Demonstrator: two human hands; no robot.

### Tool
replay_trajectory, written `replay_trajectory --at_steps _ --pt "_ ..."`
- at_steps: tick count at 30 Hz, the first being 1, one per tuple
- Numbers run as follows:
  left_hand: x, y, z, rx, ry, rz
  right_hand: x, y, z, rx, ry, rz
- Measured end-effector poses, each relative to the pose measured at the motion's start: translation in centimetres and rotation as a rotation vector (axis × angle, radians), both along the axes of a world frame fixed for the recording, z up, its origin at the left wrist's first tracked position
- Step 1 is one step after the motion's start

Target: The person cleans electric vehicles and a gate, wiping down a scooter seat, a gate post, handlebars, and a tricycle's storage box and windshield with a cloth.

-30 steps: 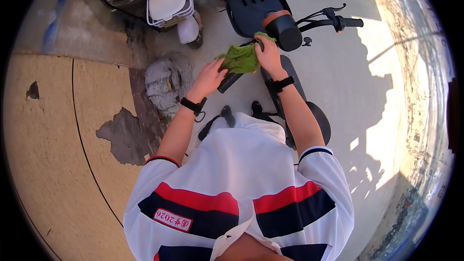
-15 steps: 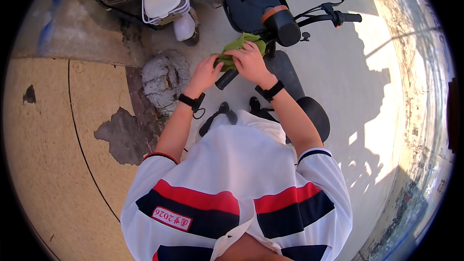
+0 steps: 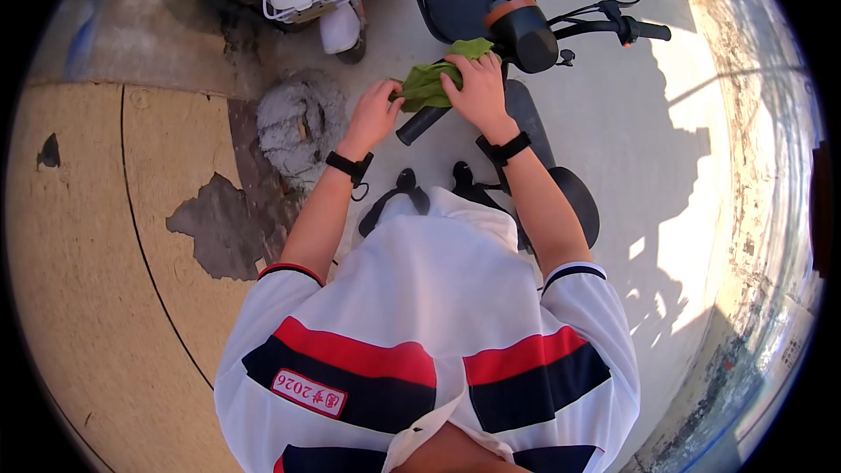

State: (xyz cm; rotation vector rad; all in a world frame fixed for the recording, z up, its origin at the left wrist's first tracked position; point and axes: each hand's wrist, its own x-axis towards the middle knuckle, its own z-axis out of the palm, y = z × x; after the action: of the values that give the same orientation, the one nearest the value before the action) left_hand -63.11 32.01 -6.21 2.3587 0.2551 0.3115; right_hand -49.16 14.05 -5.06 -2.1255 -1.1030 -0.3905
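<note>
Both my hands are working a green cloth (image 3: 435, 81) over the scooter's left grip (image 3: 422, 124).

My right fingers (image 3: 466, 70) are curling down and pressing on the cloth's upper end, my right hand (image 3: 480, 92) lying on top of it; my left fingers (image 3: 389, 98) are pinching its lower left edge, my left hand (image 3: 374, 116) sitting just beside the grip. The grip is running its long axis from lower left up to the right, toward the stem, poking out bare and black below the cloth, between my two hands, with my left hand nearer its free end. The cloth is bunching in soft folds, bright green, draped across the bar just beside the black headlight (image 3: 524, 33). Beyond it, the far handlebar (image 3: 624, 28) is sticking out to the right over sunlit concrete (image 3: 613, 123).
</note>
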Motion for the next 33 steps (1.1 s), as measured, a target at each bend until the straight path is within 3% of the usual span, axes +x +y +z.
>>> replay_trajectory --at_steps 3,9,12,18,25,27,33 --pt "-0.5 0.6 -0.3 0.010 -0.012 0.009 -0.9 0.4 0.3 -0.076 0.091 0.109" --pt "-1.2 0.8 0.1 0.039 -0.033 0.013 -2.4 0.9 1.5 -0.089 0.016 0.296" --pt "-1.4 0.7 0.5 0.060 0.004 0.020 -2.4 0.3 2.7 -0.071 0.189 0.311" --pt "-0.2 -0.2 1.0 0.060 -0.022 -0.055 -1.4 -1.0 2.1 0.218 0.179 0.058" --pt "1.7 -1.9 2.7 -0.160 0.123 -0.113 -1.0 -2.0 2.3 0.190 0.445 -0.127" --pt "1.9 -1.8 1.6 -0.115 -0.005 -0.143 -1.5 -1.8 2.2 0.187 0.463 -0.081" --pt "0.6 -0.7 -0.3 -0.061 -0.053 -0.065 -1.3 -0.4 1.9 0.073 0.070 0.040"
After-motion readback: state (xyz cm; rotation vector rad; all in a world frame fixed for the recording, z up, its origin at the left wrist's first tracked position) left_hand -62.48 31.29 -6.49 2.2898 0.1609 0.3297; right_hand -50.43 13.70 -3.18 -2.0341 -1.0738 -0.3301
